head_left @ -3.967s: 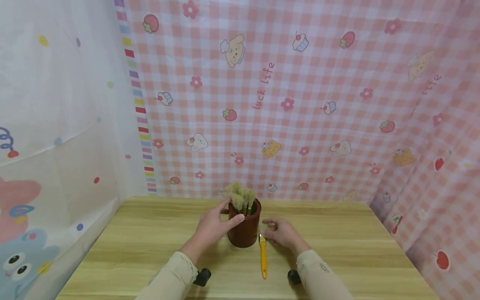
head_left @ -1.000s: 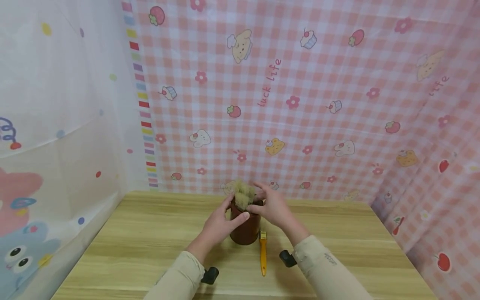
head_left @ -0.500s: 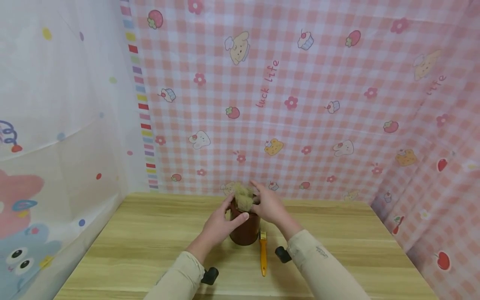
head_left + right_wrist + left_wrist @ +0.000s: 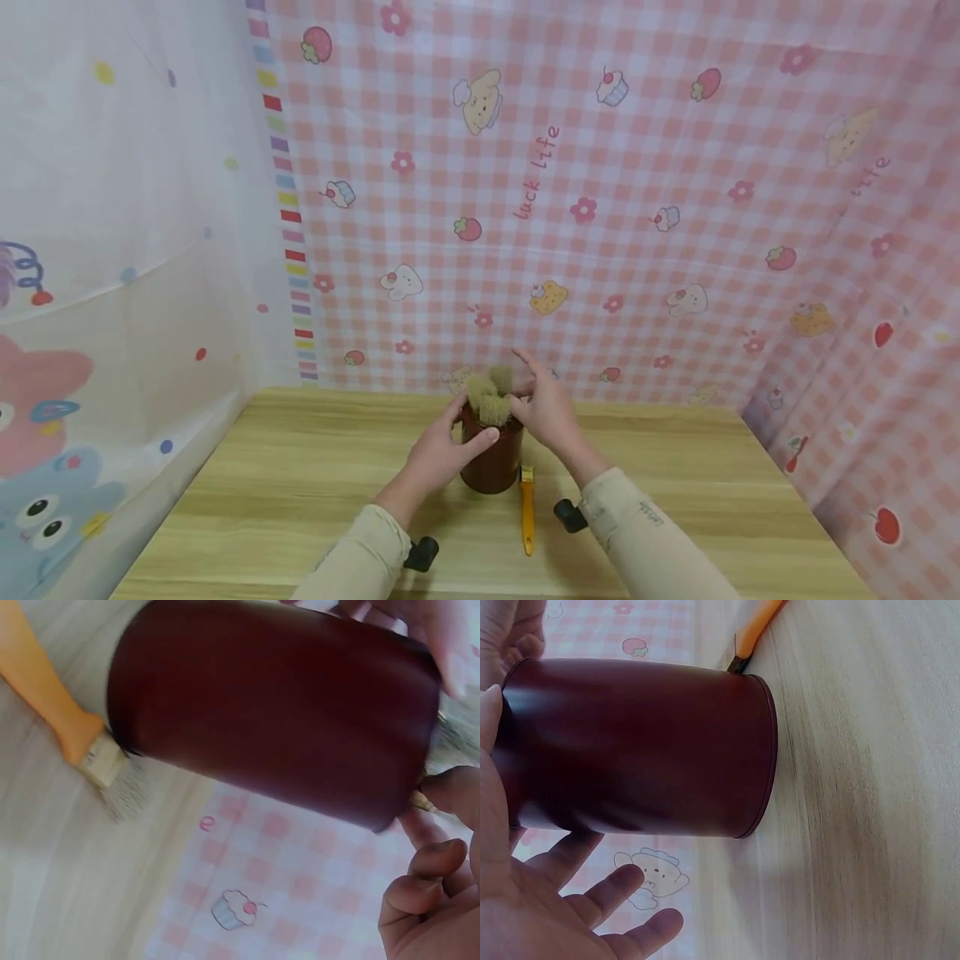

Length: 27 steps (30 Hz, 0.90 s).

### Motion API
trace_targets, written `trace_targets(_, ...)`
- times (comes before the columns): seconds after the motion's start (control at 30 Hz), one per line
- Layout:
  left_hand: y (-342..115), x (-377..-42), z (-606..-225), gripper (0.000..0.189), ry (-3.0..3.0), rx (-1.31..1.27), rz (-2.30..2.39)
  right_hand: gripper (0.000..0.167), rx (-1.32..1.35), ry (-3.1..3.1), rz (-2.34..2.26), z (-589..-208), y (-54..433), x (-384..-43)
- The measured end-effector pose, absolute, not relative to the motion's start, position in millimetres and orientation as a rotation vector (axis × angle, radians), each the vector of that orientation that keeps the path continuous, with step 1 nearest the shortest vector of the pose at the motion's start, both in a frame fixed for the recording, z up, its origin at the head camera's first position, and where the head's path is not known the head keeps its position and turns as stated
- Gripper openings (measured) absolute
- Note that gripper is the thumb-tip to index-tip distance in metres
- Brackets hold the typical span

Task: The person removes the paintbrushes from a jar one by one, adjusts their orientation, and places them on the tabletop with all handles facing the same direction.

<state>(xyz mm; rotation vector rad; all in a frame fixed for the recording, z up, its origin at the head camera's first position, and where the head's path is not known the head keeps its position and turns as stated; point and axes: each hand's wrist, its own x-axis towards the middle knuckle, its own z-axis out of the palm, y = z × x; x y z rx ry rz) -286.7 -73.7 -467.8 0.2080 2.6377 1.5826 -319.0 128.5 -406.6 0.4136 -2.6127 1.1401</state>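
Observation:
A dark reddish-brown cylindrical cup [image 4: 491, 468] stands upright on the table, with several paintbrushes [image 4: 493, 408] in it, pale bristles up. My left hand [image 4: 437, 454] holds the cup near its rim between thumb and fingers; the left wrist view shows its other fingers spread beside the cup wall [image 4: 637, 750]. At the right of the mouth, my right hand [image 4: 553, 415] has its thumb and a finger at one brush just under the bristles, index finger raised. In the right wrist view, that thumb and finger pinch near a gold ferrule [image 4: 422, 801]. The brush handles are hidden inside the cup.
A flat paintbrush with a yellow-orange handle [image 4: 528, 517] lies on the wooden table [image 4: 675, 500], its bristle end close by the cup's base. Behind the table hangs a pink checked curtain [image 4: 600, 250]; a white patterned one [image 4: 150, 250] hangs at the left.
My right hand has gone from beside the loose brush up to the cup's mouth. The bunched bristles now stand further apart, one tuft towards the back right. The left hand keeps its hold.

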Motion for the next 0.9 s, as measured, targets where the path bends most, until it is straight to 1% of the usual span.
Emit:
trace_targets(0.17,-72.8,-285.9,-468.3,0.099,2.638,0.205,1.585,0.072,0.441,-2.452,1.350,-388.3,142.6,-317.7)
trace_targets(0.37,-71.9,-284.7,-467.7,0.098,2.640,0.192,1.576,0.063,0.327,-2.352,1.516,-360.4,170.9,-317.2)
trace_targets(0.53,-72.0,-285.5,-469.3,0.098,2.649,0.169,1.561,0.065,0.184,-2.346,1.648,-349.1,202.7,-317.8)
trace_targets(0.7,-72.6,-286.4,-469.5,0.096,2.658,0.191,1.566,0.074,0.052,-2.394,1.733,-352.1,231.7,-315.0)
trace_targets(0.9,-72.7,-287.4,-469.1,0.092,2.656,0.217,1.576,0.077,0.007,-2.543,1.787,-378.6,255.0,-314.3)
